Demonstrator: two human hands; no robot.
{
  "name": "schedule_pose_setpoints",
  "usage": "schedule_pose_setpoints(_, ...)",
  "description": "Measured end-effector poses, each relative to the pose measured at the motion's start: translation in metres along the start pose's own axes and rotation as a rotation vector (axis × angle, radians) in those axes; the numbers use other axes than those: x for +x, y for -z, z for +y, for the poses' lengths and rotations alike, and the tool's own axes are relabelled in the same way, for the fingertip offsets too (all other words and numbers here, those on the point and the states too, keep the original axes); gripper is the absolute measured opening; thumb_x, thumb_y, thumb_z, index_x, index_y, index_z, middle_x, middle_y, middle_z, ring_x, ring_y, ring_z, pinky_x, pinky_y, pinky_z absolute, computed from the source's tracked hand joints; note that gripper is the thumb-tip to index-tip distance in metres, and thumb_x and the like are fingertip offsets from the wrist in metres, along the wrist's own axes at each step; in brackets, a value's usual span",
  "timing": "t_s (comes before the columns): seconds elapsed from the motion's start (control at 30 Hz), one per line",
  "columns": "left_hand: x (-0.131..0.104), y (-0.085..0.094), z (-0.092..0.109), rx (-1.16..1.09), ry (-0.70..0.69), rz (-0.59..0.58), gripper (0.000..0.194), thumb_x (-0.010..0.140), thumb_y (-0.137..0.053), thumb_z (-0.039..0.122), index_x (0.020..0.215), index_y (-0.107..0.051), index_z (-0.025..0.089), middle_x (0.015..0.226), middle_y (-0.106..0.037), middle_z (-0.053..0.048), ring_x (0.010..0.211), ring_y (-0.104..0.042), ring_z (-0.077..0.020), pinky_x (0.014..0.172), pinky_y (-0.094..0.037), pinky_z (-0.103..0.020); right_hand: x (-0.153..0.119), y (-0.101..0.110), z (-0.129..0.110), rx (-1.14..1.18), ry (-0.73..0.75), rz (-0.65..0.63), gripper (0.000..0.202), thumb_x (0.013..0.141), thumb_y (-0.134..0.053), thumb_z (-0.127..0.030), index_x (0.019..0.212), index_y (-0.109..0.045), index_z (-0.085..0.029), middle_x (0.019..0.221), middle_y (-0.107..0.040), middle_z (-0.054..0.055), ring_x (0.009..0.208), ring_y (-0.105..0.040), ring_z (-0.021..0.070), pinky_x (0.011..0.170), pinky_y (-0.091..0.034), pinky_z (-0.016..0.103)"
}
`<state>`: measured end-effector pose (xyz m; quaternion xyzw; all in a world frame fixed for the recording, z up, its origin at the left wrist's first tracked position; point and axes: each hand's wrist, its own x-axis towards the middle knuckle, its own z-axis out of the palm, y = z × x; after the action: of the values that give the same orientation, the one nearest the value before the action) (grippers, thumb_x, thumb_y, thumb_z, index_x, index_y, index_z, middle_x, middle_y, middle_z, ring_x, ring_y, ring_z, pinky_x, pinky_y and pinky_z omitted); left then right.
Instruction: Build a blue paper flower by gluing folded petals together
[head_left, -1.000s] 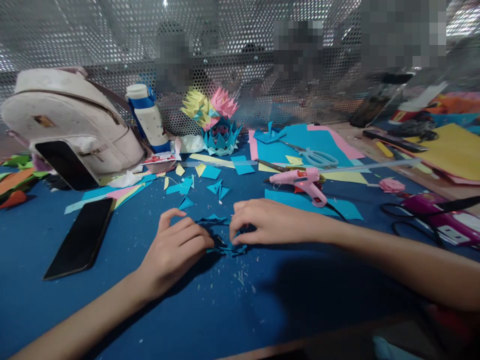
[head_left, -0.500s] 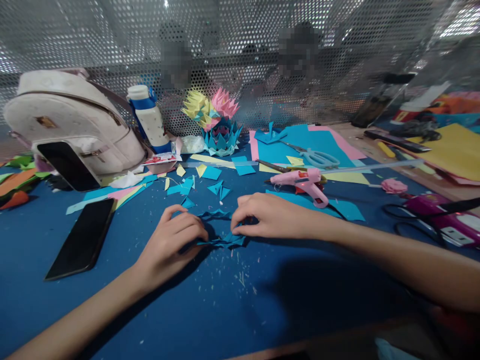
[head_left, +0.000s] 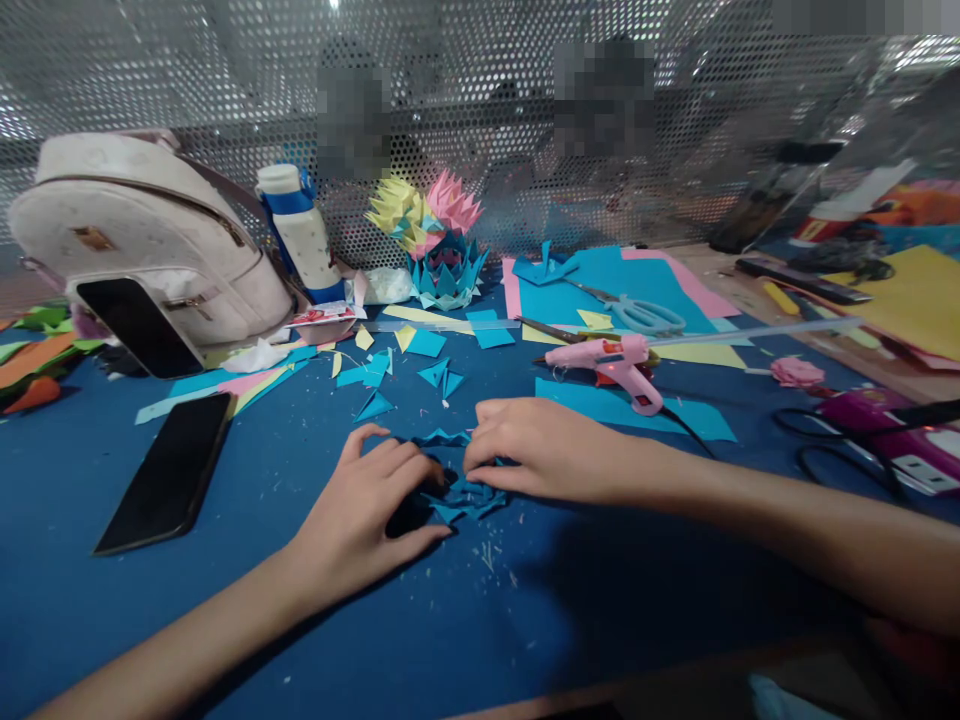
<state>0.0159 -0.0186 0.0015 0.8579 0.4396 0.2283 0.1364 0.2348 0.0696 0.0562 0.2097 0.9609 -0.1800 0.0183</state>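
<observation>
Lying on the blue tabletop (head_left: 420,640), a zigzag ring of folded blue paper (head_left: 469,503) is sitting between the two hands. The left hand (head_left: 367,507) is reaching over its left side, thumb spread wide of the fingers; the right hand (head_left: 534,450) is holding thumb and fingertips narrowly together over its right side, though I cannot tell whether they are pinching the paper or only pressing it. To my mind, doing this well is calling for a light touch: steadying one side while working the other fold by fold, since a hard squeeze could be flattening the points. Just beyond the right hand, a pink glue gun (head_left: 600,354) is lying, so keeping clear of it is making sense. Farther back, paper flowers (head_left: 448,275) are standing before a perforated metal screen (head_left: 480,60), while a backpack (head_left: 139,240) is taking up the far left.
</observation>
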Motion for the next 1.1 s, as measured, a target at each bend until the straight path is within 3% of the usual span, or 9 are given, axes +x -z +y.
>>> schedule_pose_setpoints(0.1, -0.001, -0.006, 0.000, 0.025, -0.003, 0.037, 0.020, 0.089, -0.067, 0.042, 0.094, -0.059, 0.024, 0.091, -0.066, 0.001, 0.085, -0.061, -0.0182, 0.102, -0.025, -0.045, 0.000, 0.000, 0.000, -0.005, 0.018, -0.028, 0.013, 0.092, -0.062, -0.021, 0.090, -0.075, -0.019, 0.079, -0.065, 0.003, 0.081, -0.058, 0.0170, 0.063, -0.036, 0.025)
schedule_pose_setpoints(0.27, -0.003, -0.009, -0.001, 0.058, -0.057, 0.027, 0.016, 0.095, -0.059, 0.029, 0.083, -0.055, 0.020, 0.083, -0.063, 0.002, 0.079, -0.059, -0.0153, 0.100, -0.027, -0.043, 0.000, -0.001, 0.002, -0.046, 0.020, -0.047, 0.016, 0.094, -0.059, -0.023, 0.090, -0.074, -0.018, 0.082, -0.067, 0.004, 0.081, -0.059, 0.0173, 0.064, -0.036, 0.026)
schedule_pose_setpoints(0.47, -0.003, -0.006, -0.001, -0.041, -0.040, 0.032, 0.013, 0.094, -0.051, 0.012, 0.097, -0.057, 0.023, 0.085, -0.067, 0.003, 0.078, -0.059, -0.0144, 0.094, -0.032, -0.039, -0.001, -0.003, 0.004, -0.082, 0.029, -0.015, 0.018, 0.094, -0.056, -0.021, 0.092, -0.074, -0.019, 0.084, -0.069, 0.004, 0.080, -0.059, 0.0180, 0.066, -0.037, 0.027)
schedule_pose_setpoints(0.57, -0.002, -0.003, 0.000, -0.093, 0.001, 0.015, 0.017, 0.092, -0.061, 0.019, 0.108, -0.059, 0.027, 0.092, -0.069, 0.004, 0.084, -0.062, -0.0151, 0.098, -0.029, -0.040, -0.001, -0.004, 0.007, -0.072, 0.037, 0.008, 0.017, 0.093, -0.057, -0.019, 0.093, -0.073, -0.018, 0.084, -0.070, 0.004, 0.080, -0.060, 0.0180, 0.068, -0.038, 0.027)
schedule_pose_setpoints(0.73, 0.000, -0.001, 0.001, -0.149, 0.036, 0.036, 0.015, 0.085, -0.073, 0.038, 0.093, -0.067, 0.027, 0.092, -0.071, 0.004, 0.085, -0.065, -0.0157, 0.101, -0.028, -0.041, -0.001, -0.004, 0.007, -0.053, 0.041, 0.019, 0.016, 0.093, -0.057, -0.018, 0.092, -0.073, -0.018, 0.084, -0.070, 0.004, 0.080, -0.060, 0.0177, 0.069, -0.039, 0.027)
schedule_pose_setpoints(0.87, 0.001, -0.001, -0.002, -0.147, 0.027, 0.076, 0.007, 0.088, -0.071, 0.030, 0.082, -0.069, 0.026, 0.086, -0.070, 0.005, 0.080, -0.065, -0.0139, 0.100, -0.028, -0.040, 0.001, -0.007, 0.004, -0.022, 0.034, 0.015, 0.016, 0.094, -0.058, -0.021, 0.092, -0.073, -0.018, 0.086, -0.071, 0.004, 0.080, -0.062, 0.0174, 0.069, -0.040, 0.026)
schedule_pose_setpoints(1.1, 0.000, 0.002, -0.005, -0.048, 0.027, 0.054, 0.009, 0.088, -0.065, 0.017, 0.086, -0.066, 0.025, 0.083, -0.070, 0.007, 0.080, -0.065, -0.0137, 0.103, -0.026, -0.042, 0.006, -0.014, 0.004, 0.029, 0.023, 0.026, 0.017, 0.094, -0.057, -0.022, 0.096, -0.073, -0.017, 0.087, -0.073, 0.005, 0.080, -0.065, 0.0169, 0.069, -0.040, 0.025)
